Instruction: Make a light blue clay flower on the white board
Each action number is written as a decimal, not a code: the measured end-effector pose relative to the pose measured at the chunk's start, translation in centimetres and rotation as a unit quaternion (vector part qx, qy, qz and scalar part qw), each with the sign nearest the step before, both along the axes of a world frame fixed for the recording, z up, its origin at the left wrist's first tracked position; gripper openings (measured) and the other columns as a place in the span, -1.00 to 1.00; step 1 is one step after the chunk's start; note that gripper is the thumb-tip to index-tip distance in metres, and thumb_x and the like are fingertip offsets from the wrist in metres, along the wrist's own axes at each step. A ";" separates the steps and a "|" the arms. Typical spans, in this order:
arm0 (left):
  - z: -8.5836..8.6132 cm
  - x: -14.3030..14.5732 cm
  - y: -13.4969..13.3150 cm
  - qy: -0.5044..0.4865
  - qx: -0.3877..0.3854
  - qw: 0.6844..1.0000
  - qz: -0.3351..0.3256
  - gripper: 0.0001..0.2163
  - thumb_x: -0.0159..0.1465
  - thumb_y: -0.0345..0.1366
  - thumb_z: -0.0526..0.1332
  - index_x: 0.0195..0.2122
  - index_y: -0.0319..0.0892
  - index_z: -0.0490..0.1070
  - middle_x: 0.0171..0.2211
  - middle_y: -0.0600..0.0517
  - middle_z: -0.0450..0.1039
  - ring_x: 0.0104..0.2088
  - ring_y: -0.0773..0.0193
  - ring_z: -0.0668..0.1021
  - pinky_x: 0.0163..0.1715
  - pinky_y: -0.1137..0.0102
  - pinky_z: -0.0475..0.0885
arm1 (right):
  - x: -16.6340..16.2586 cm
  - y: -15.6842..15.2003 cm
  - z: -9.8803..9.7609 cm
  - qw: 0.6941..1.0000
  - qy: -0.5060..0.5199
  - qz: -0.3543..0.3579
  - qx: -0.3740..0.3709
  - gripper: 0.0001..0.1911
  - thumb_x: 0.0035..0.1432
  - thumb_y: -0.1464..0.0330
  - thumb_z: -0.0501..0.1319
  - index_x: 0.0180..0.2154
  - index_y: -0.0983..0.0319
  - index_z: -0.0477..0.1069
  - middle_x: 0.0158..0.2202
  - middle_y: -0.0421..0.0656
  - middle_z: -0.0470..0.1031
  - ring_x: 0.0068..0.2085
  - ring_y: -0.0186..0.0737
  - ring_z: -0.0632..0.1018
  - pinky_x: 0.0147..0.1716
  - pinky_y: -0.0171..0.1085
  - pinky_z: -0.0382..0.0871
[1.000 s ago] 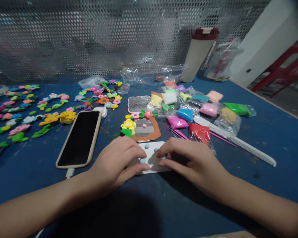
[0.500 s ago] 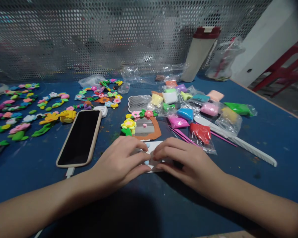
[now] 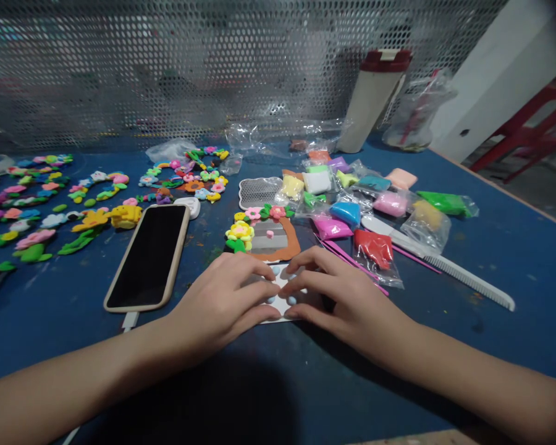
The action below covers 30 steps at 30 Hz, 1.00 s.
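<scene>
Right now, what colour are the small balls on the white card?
The small balls are pale blue; head view.

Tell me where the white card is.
In the head view, the white card lies below centre on the blue table, partly hidden between the left hand and the right hand, just nearer the wearer than the brown frame.

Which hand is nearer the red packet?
Right. The right hand is just on the near side of the red packet; the left hand is farther left, at the white card.
</scene>
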State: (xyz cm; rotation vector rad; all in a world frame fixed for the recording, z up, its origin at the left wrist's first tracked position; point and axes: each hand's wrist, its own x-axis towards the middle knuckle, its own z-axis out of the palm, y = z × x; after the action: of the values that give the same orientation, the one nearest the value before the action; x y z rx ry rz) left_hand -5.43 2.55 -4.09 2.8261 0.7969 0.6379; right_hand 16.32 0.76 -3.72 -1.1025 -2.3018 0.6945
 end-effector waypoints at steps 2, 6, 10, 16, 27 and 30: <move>0.0 0.0 0.0 -0.001 -0.008 1.000 0.003 -0.85 0.29 -0.27 0.17 -0.18 -0.18 0.46 -0.19 -0.03 0.44 -0.18 0.20 0.43 -0.16 0.33 0.26 | 0.0 0.0 0.0 1.000 0.003 -0.002 -0.006 -0.89 0.11 0.48 0.25 -0.26 0.28 0.50 -0.13 -0.03 0.38 -0.10 -0.16 0.42 -0.13 -0.18 0.36; 0.3 -0.1 -0.1 -0.004 -0.018 1.000 0.017 -0.85 0.31 -0.30 0.14 -0.16 -0.19 0.43 -0.19 -0.02 0.43 -0.18 0.21 0.43 -0.16 0.33 0.27 | 0.0 0.1 0.1 1.000 0.020 0.000 -0.008 -0.86 0.08 0.47 0.29 -0.25 0.28 0.49 -0.14 -0.06 0.37 -0.11 -0.19 0.42 -0.13 -0.22 0.35; 1.4 -0.3 -0.2 -0.017 -0.054 0.996 0.072 -0.82 0.34 -0.39 0.07 -0.08 -0.18 0.37 -0.16 -0.02 0.41 -0.12 0.24 0.43 -0.13 0.36 0.30 | 0.1 0.0 0.2 0.999 0.032 -0.008 -0.018 -0.85 0.06 0.44 0.32 -0.26 0.26 0.48 -0.14 -0.09 0.37 -0.11 -0.22 0.42 -0.14 -0.25 0.35; 2.9 -0.5 0.6 0.021 -0.169 0.979 0.112 -0.84 0.30 -0.33 0.14 -0.11 -0.15 0.40 -0.18 0.02 0.45 -0.13 0.20 0.47 -0.17 0.34 0.35 | 0.4 0.1 0.9 0.998 0.055 -0.020 -0.019 -0.82 0.12 0.48 0.25 -0.18 0.25 0.43 -0.14 -0.10 0.38 -0.12 -0.24 0.43 -0.15 -0.24 0.36; 2.5 -0.8 0.8 0.014 -0.187 0.977 0.102 -0.91 0.27 -0.37 0.18 -0.30 -0.11 0.48 -0.29 0.08 0.44 -0.23 0.28 0.51 -0.22 0.40 0.36 | 0.5 0.5 0.8 0.996 0.012 -0.083 -0.018 -0.88 0.13 0.49 0.25 -0.26 0.22 0.46 -0.23 -0.15 0.44 -0.20 -0.22 0.46 -0.22 -0.23 0.34; 2.3 -0.8 0.9 0.013 -0.181 0.978 0.101 -0.91 0.26 -0.34 0.19 -0.31 -0.11 0.49 -0.30 0.09 0.43 -0.24 0.28 0.51 -0.22 0.40 0.36 | 0.4 0.6 0.6 0.996 0.012 -0.083 -0.022 -0.91 0.12 0.49 0.25 -0.29 0.22 0.48 -0.24 -0.16 0.45 -0.20 -0.23 0.46 -0.23 -0.24 0.34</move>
State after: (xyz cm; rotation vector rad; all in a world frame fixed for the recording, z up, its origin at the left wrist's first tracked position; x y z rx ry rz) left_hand -6.20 3.45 -1.77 2.4488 1.0901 0.4273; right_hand 16.70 1.39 -3.09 -1.2820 -2.1548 0.6936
